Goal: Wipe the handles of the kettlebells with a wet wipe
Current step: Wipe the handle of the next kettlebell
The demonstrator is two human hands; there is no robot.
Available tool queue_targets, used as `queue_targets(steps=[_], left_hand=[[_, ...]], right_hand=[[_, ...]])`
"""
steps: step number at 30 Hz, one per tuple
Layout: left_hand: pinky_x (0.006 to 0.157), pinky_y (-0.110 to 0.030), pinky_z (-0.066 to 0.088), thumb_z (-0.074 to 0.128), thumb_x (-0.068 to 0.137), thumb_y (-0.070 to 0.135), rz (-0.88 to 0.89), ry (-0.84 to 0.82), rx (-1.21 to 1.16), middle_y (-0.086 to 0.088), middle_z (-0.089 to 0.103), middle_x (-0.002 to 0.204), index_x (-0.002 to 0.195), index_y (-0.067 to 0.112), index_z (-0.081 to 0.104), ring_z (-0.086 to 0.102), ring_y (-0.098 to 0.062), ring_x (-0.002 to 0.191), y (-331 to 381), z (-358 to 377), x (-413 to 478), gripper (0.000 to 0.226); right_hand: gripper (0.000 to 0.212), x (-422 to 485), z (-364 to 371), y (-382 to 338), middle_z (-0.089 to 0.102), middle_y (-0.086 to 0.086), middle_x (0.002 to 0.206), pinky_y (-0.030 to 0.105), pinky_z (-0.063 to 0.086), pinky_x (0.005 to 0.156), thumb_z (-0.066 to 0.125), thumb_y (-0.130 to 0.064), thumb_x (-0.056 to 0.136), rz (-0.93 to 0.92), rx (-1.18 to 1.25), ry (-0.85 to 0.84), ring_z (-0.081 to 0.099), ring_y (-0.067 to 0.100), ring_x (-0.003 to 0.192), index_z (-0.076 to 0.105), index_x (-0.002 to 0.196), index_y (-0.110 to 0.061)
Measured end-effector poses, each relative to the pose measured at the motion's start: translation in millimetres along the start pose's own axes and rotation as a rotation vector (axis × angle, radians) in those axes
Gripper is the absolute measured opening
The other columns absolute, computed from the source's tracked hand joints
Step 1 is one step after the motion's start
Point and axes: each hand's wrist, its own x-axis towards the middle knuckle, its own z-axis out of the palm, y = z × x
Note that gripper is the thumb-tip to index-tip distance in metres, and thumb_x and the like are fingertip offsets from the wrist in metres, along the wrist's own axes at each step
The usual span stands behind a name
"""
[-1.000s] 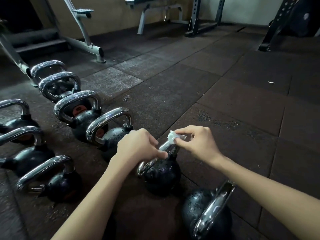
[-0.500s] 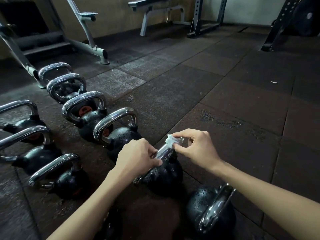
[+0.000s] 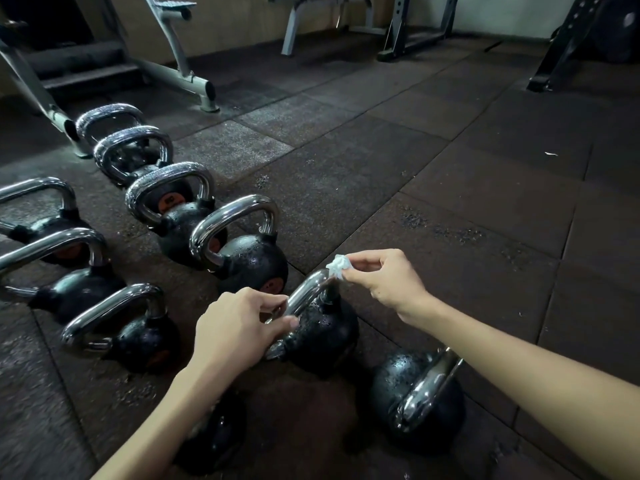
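Note:
Several black kettlebells with chrome handles stand in two rows on the dark rubber floor. One kettlebell (image 3: 325, 334) sits between my hands. My left hand (image 3: 239, 327) grips the near part of its chrome handle (image 3: 306, 294). My right hand (image 3: 381, 282) pinches a crumpled white wet wipe (image 3: 338, 266) against the far top corner of that handle. Another kettlebell (image 3: 415, 393) stands under my right forearm, and one more (image 3: 214, 434) is partly hidden under my left forearm.
More kettlebells (image 3: 249, 251) line up to the left and toward the back. A grey machine frame (image 3: 180, 74) stands at the back left, a bench (image 3: 325, 19) and dark rack legs (image 3: 554, 60) at the back. Open rubber floor tiles (image 3: 467, 188) lie to the right.
The view has shifted closer and slightly left. My right hand with the wipe has slid up to the far corner of the handle, while my left hand has kept hold of the handle.

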Motion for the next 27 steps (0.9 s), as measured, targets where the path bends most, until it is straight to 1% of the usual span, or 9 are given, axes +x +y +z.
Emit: queue_targets(steps=[2, 5, 6, 8, 9, 13, 19, 23, 27], left_hand=[[0.078, -0.029, 0.053, 0.075, 0.073, 0.073, -0.007, -0.015, -0.022, 0.025, 0.076, 0.104, 0.113, 0.058, 0.071, 0.07, -0.008, 0.106, -3.3, -1.1, -1.7, 0.043], [0.072, -0.027, 0.049, 0.074, 0.074, 0.073, -0.003, -0.018, -0.006, 0.025, 0.076, 0.103, 0.114, 0.058, 0.07, 0.069, -0.006, 0.103, -4.3, -2.1, -7.0, 0.044], [0.07, -0.027, 0.047, 0.073, 0.074, 0.074, -0.001, -0.014, 0.004, 0.024, 0.076, 0.104, 0.116, 0.058, 0.07, 0.069, -0.006, 0.103, -3.6, -2.2, -8.9, 0.045], [0.069, -0.028, 0.044, 0.072, 0.076, 0.075, 0.0, -0.005, 0.018, 0.021, 0.076, 0.107, 0.118, 0.058, 0.068, 0.069, -0.009, 0.104, -1.9, -2.2, -10.5, 0.046], [0.069, -0.028, 0.045, 0.072, 0.076, 0.074, -0.003, -0.004, 0.012, 0.021, 0.076, 0.107, 0.118, 0.058, 0.068, 0.069, -0.009, 0.105, -1.4, -2.0, -10.1, 0.046], [0.077, -0.029, 0.053, 0.073, 0.073, 0.075, -0.026, -0.028, -0.012, 0.025, 0.075, 0.105, 0.114, 0.061, 0.068, 0.069, -0.008, 0.106, -1.8, -2.7, -5.7, 0.043], [0.083, -0.033, 0.056, 0.074, 0.073, 0.074, -0.036, -0.042, -0.017, 0.021, 0.076, 0.103, 0.113, 0.063, 0.067, 0.07, -0.011, 0.105, -4.4, -3.3, -6.0, 0.042], [0.078, -0.03, 0.053, 0.075, 0.075, 0.071, -0.027, -0.039, -0.03, 0.023, 0.076, 0.106, 0.114, 0.06, 0.069, 0.07, -0.01, 0.106, -1.4, -3.9, -4.4, 0.041], [0.085, -0.032, 0.056, 0.078, 0.075, 0.065, 0.02, -0.039, -0.1, 0.02, 0.077, 0.106, 0.11, 0.056, 0.073, 0.071, -0.009, 0.105, 4.8, 1.6, 5.7, 0.036]], right_hand=[[0.023, 0.8, 2.2, -2.1, 0.08, -0.011, 0.092, 0.012, 0.051, 0.069, 0.086, -0.025, 0.081, -0.039, 0.011, -0.015, 0.072, -0.002, 0.08, 0.082, 0.104, -0.025], [0.023, 0.9, 3.9, 2.4, 0.08, -0.008, 0.09, 0.007, 0.044, 0.057, 0.086, -0.024, 0.083, -0.009, 0.041, -0.043, 0.064, -0.007, 0.061, 0.082, 0.105, -0.021], [0.023, 1.0, 3.5, 7.5, 0.08, -0.008, 0.091, 0.008, 0.047, 0.061, 0.086, -0.023, 0.082, 0.005, 0.031, -0.051, 0.067, -0.007, 0.066, 0.082, 0.105, -0.021], [0.024, 0.8, 3.3, 17.3, 0.08, -0.011, 0.093, 0.017, 0.055, 0.08, 0.088, -0.023, 0.08, 0.024, -0.035, -0.055, 0.073, -0.003, 0.087, 0.082, 0.104, -0.023], [0.025, 1.1, 2.7, 19.3, 0.08, -0.013, 0.094, 0.018, 0.054, 0.083, 0.088, -0.022, 0.079, 0.024, -0.076, -0.052, 0.073, -0.002, 0.092, 0.083, 0.103, -0.023], [0.023, 7.1, -2.9, 12.5, 0.08, -0.016, 0.091, 0.009, 0.05, 0.075, 0.088, -0.018, 0.078, -0.025, -0.146, -0.07, 0.072, -0.006, 0.09, 0.083, 0.1, -0.024], [0.018, 14.1, -0.4, 7.2, 0.08, -0.009, 0.084, 0.02, 0.057, 0.083, 0.086, -0.023, 0.077, -0.064, -0.442, -0.196, 0.074, -0.002, 0.085, 0.083, 0.094, -0.024], [0.021, 18.8, -5.9, 4.0, 0.08, -0.01, 0.083, 0.011, 0.05, 0.073, 0.087, -0.02, 0.076, -0.041, -0.342, -0.159, 0.073, -0.004, 0.084, 0.083, 0.096, -0.026], [0.03, 15.2, -3.5, 14.9, 0.08, -0.012, 0.086, 0.013, 0.051, 0.073, 0.083, -0.012, 0.073, 0.003, -0.424, -0.211, 0.071, -0.007, 0.082, 0.083, 0.099, -0.028]])
